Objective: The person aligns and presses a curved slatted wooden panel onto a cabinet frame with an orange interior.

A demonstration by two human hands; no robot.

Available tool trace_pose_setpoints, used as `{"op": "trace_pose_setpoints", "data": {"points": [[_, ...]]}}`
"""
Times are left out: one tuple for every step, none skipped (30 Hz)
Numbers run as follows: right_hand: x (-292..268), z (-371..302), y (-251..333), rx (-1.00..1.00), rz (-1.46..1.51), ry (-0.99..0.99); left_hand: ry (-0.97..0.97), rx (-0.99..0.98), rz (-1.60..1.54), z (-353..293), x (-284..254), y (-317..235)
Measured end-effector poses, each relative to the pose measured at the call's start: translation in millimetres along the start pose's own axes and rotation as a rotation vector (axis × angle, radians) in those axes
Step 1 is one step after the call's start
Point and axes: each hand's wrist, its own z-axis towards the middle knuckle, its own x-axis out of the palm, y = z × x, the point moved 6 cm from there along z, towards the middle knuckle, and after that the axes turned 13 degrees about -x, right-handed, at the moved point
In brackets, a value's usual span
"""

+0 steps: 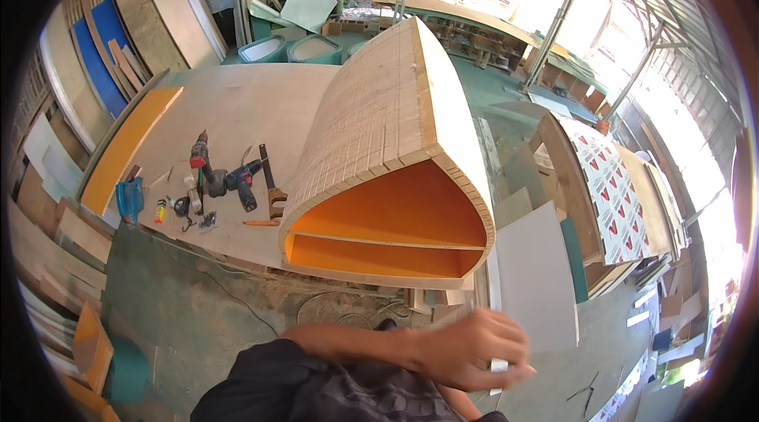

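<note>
My left forearm reaches across my body, and my left hand (477,347) is at the lower middle right, slightly blurred, with its fingers curled. A small white thing (498,364) shows between the fingers and thumb; its kind is unclear. Under the left wrist a bit of my right forearm (458,401) shows, but the right hand is hidden. In front of me a large curved wooden cabinet (379,118) rests on a wooden worktable (261,94). Its open end shows an orange interior (395,209) with one shelf, and thin slats cover its outside. Neither hand visibly touches it.
Cordless drills (243,182), a handsaw (273,185) and a blue tool (130,199) lie on the left of the worktable, near an orange board (130,149). A white panel (538,280) leans at the right. Cables (237,303) and wood offcuts lie on the floor.
</note>
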Motion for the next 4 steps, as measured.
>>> {"op": "trace_pose_setpoints", "data": {"points": [[19.1,-0.9,45.7,-0.047,0.14,0.029,0.076,0.002,-0.03,5.5,32.4,11.1],[39.1,-1.0,91.8,-0.085,0.284,0.071,0.093,0.082,-0.029,9.3,62.6,14.8],[76.0,-15.2,163.9,-0.158,0.226,0.281,0.072,0.169,0.008,9.6,75.3,5.8],[75.4,-69.4,144.6,-0.159,0.251,0.248,0.152,0.22,-0.001,12.4,92.4,4.8]]}}
